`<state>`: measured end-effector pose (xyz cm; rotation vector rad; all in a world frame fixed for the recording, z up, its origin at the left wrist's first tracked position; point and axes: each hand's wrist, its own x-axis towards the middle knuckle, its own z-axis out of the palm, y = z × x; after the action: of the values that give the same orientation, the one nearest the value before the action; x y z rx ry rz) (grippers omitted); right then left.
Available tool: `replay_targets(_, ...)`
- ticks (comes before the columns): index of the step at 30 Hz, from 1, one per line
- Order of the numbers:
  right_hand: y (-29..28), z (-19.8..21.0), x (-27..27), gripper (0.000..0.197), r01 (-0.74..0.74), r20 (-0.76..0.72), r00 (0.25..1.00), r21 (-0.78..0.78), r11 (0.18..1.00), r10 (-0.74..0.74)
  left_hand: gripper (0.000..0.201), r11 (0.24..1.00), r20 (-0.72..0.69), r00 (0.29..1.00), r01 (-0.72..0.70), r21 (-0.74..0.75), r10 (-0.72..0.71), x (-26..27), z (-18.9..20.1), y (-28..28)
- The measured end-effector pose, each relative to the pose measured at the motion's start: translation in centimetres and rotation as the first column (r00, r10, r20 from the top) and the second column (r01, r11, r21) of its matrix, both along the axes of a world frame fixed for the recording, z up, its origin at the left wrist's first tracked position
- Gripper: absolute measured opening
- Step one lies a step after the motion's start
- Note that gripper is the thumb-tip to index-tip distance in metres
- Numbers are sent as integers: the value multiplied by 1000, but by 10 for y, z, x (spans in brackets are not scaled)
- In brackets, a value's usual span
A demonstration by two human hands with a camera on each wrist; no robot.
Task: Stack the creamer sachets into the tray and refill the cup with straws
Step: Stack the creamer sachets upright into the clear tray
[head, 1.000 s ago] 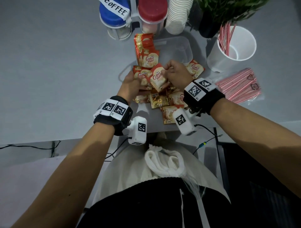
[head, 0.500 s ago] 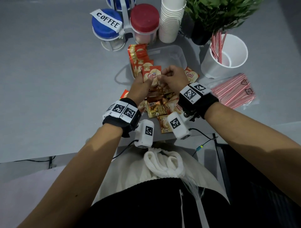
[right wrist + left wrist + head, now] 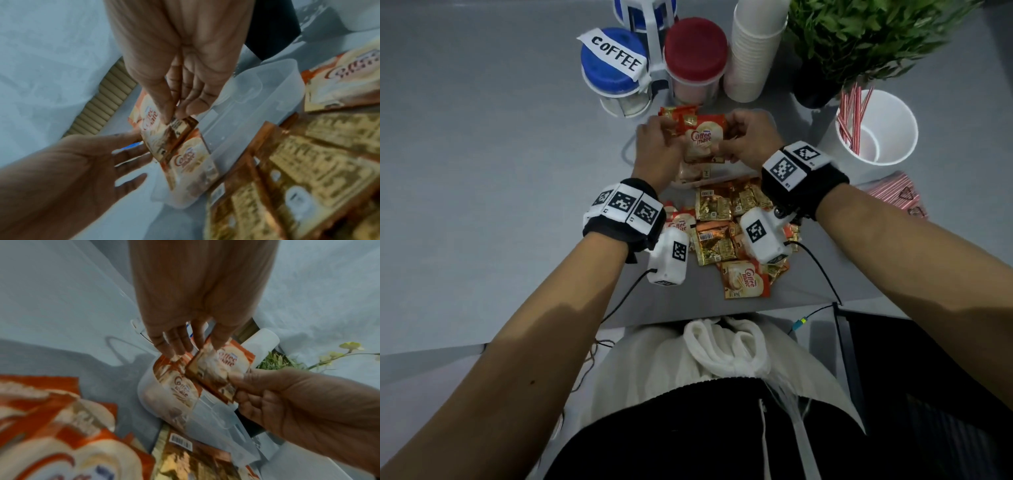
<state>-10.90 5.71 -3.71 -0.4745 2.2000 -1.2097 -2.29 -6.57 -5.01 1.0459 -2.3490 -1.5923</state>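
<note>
- Right now both hands meet above the clear plastic tray (image 3: 287, 78), which sits on the grey table (image 3: 482, 171) just in front of the jars
- right hand (image 3: 748, 142) pinches a creamer sachet (image 3: 702, 140) by its lower right corner, thumb and forefinger closed on the foil, as the right wrist view shows plainly
- left hand (image 3: 655, 150) has its fingers fairly straight, their tips against the far edge of that same sachet and against the sachets standing behind it; the left wrist view shows them touching, not curling round anything
- held sachet is upright, printed face toward the person, over the left end of the tray
- standing sachets (image 3: 176, 386) are already inside the tray at that end, leaning on the wall; the rest of the tray looks bare
- loose sachets (image 3: 726, 233) lie in a heap on the table near the person, below the wrists, some gold side up, some showing the brand face
- white cup (image 3: 876, 126) stands to the right, well apart from the tray, with a few red-striped straws (image 3: 854, 113) leaning inside
- straw packet (image 3: 897, 195) lies flat on the table just nearer than the cup
- blue-lidded jar (image 3: 613, 68) labelled COFFEE, red-lidded jar (image 3: 695, 58), paper cup stack (image 3: 753, 51) and green plant (image 3: 859, 34) line the back
</note>
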Motion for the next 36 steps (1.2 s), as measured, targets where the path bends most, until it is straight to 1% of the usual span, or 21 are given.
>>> replay_targets(2, -1, -5, -3, 29, -50, -31, 998, 87, 995, 53, 44, 994, 74, 991, -107, -37, 110, 1, -6, -9)
replay_targets(3, -1, -7, -3, 30, -94, -38, 994, 135, 986, 100, 49, 991, 135, 982, -127, -31, 130, 2, -9, -12)
replay_targets(4, -2, -8, -3, 31, -144, -40, 987, 185, 972, 154, 52, 994, 197, 974, -113, -15, 114, 3, -11, -14)
replay_targets(5, -4, -10, -3, 30, -191, -51, 977, 238, 952, 208, 53, 998, 261, 963, -65, 11, 60, 4, -14, -15)
replay_targets(7, -7, -14, 1, 29, -240, -91, 956, 307, 921, 279, 52, 998, 323, 945, 38, 45, -51, 6, -17, -13)
replay_targets(9, -11, -18, 4, 31, -236, -113, 952, 322, 917, 285, 49, 998, 313, 947, 52, 46, -64, 8, -18, -10)
replay_targets(13, -16, -22, 3, 33, -182, -139, 961, 335, 925, 239, 44, 998, 278, 959, 65, -2, -62, 8, -19, -6)
replay_targets(15, -18, -20, 3, 33, -167, -166, 959, 328, 930, 231, 45, 995, 294, 952, 98, -23, -87, 8, -21, -7)
replay_targets(17, -19, -19, 4, 34, -201, -166, 949, 331, 922, 266, 49, 993, 301, 947, 121, -15, -111, 9, -24, -8)
replay_targets(20, -20, -19, 6, 40, -304, -107, 926, 354, 884, 361, 58, 987, 289, 945, 160, -5, -151, 9, -26, -7)
replay_targets(22, -20, -18, 6, 44, -300, -94, 929, 370, 879, 357, 66, 986, 295, 942, 167, -6, -158, 9, -26, -6)
replay_targets(25, -18, -17, 8, 55, -188, -92, 969, 320, 929, 228, 71, 980, 291, 938, 201, -15, -188, 8, -28, -8)
replay_targets(26, -17, -16, 10, 59, -150, -69, 982, 271, 951, 175, 70, 973, 295, 932, 228, -28, -210, 8, -29, -8)
replay_targets(28, -17, -14, 15, 63, -119, 40, 993, 185, 975, 113, 70, 962, 303, 922, 267, -51, -239, 6, -30, -9)
replay_targets(29, -18, -14, 19, 65, -135, 96, 988, 157, 978, 121, 71, 961, 306, 921, 272, -59, -242, 5, -30, -8)
replay_targets(31, -20, -16, 26, 76, -190, 157, 973, 128, 974, 169, 75, 966, 315, 922, 253, -47, -226, 2, -28, -4)
replay_targets(33, -21, -21, 29, 84, -227, 172, 964, 142, 963, 202, 82, 976, 312, 929, 218, -28, -199, 2, -28, -2)
replay_targets(35, -20, -22, 28, 84, -231, 151, 967, 163, 959, 208, 84, 977, 308, 932, 211, -29, -192, 3, -30, -2)
replay_targets(36, -20, -21, 27, 83, -234, 115, 970, 179, 956, 216, 83, 976, 309, 931, 213, -35, -192, 4, -31, -3)
